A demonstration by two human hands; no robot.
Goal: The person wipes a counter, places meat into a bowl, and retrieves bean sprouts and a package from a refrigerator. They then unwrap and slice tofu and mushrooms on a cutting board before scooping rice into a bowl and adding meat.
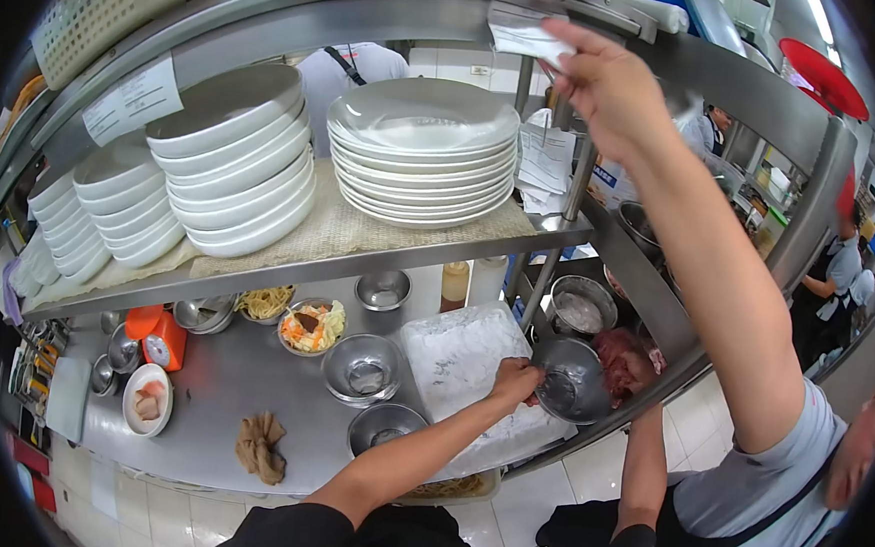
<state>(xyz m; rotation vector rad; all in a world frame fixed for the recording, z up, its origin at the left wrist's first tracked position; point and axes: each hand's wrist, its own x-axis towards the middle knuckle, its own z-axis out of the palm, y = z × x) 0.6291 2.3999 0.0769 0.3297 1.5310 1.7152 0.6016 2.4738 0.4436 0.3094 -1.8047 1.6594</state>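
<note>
My left hand (pixel 518 382) grips the rim of a metal bowl (pixel 573 382), which is tilted over the right edge of a white, frosty-looking slab or tray (pixel 463 350). To the right of this bowl, my right hand (pixel 640 374) is closed around red raw meat (pixel 615 353); its fingers are partly hidden by the meat and the steel rail. Behind it stands a metal pot (pixel 583 304) with something pale inside. Two more metal bowls, one larger (pixel 363 368) and one smaller (pixel 386 429), sit left of the slab.
A co-worker's hand (pixel 609 88) holds a paper slip (pixel 530 34) at the upper shelf rail, the arm crossing on my right. White plates (pixel 423 152) and stacked dishes (pixel 233 171) fill the shelf. Below are shredded vegetables (pixel 312 326), an orange scale (pixel 158 337) and a brown cloth (pixel 262 446).
</note>
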